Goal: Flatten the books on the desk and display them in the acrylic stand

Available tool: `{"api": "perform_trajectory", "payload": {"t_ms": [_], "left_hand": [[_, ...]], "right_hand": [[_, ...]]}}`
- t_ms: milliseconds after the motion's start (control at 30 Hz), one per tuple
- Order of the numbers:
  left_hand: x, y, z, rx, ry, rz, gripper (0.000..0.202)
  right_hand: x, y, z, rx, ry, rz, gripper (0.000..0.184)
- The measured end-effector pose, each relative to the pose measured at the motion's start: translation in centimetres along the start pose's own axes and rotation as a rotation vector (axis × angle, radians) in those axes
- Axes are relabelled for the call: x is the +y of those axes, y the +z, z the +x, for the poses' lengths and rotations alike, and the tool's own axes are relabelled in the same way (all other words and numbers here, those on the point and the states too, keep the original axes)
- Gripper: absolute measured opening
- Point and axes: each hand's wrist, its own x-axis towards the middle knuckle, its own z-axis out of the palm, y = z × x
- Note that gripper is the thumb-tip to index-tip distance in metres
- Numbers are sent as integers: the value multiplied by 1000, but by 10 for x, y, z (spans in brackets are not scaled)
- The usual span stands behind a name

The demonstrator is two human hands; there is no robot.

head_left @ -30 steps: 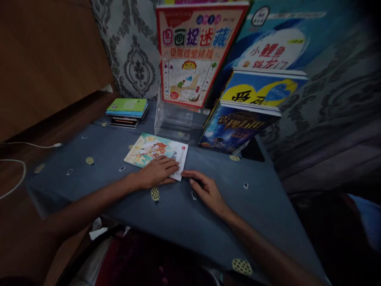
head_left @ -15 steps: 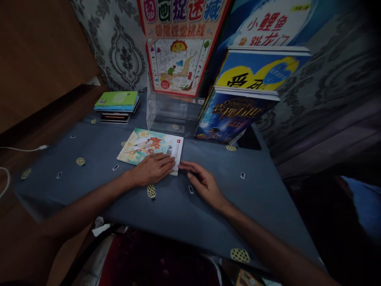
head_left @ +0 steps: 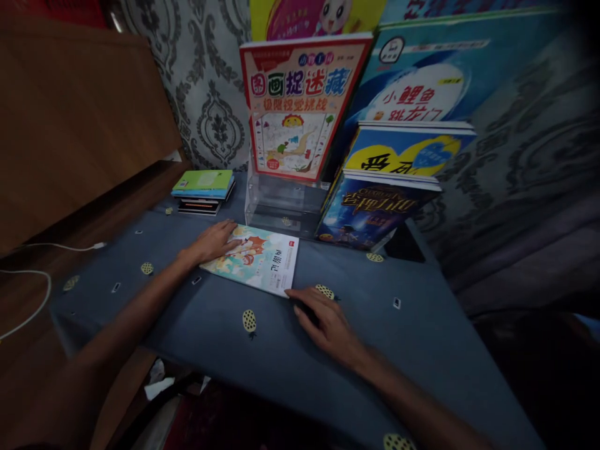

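Note:
A thin picture book [head_left: 262, 261] with a colourful cover lies flat on a blue patterned tablecloth [head_left: 290, 350]. My left hand [head_left: 213, 242] rests flat on the book's far left corner, fingers stretched out. My right hand [head_left: 323, 319] lies on the cloth at the book's near right corner, with a fingertip touching that corner. Neither hand holds anything.
A clear acrylic stand [head_left: 281, 203] behind the book holds an upright red-bordered book [head_left: 297, 106]. Two stacked books [head_left: 389, 181] lean to its right. A small pile of books with a green cover [head_left: 204, 189] lies at the back left. White cables [head_left: 32, 287] run along the wooden surface on the left.
My left hand has slid from the book's near right corner to its far left corner. My right hand stays by the near right corner.

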Motion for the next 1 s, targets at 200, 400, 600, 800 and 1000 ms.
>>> {"api": "perform_trajectory", "payload": {"t_ms": [200,400,600,800,1000], "left_hand": [[-3,-20,-27,-109,-8,136,58],[41,-37,-98,-262,-257,341,51],[55,-23,-124,-228,-274,323,49],[56,-11,-102,-178,-385,165,49],[65,-5,-76,-162,-388,166,52]], "right_hand": [[1,2,-8,31,-60,-180,31],[7,4,-10,-57,-23,-474,31],[35,10,21,-131,21,-454,41],[61,9,62,-184,111,-461,42],[79,7,85,-128,159,-490,42]]}}
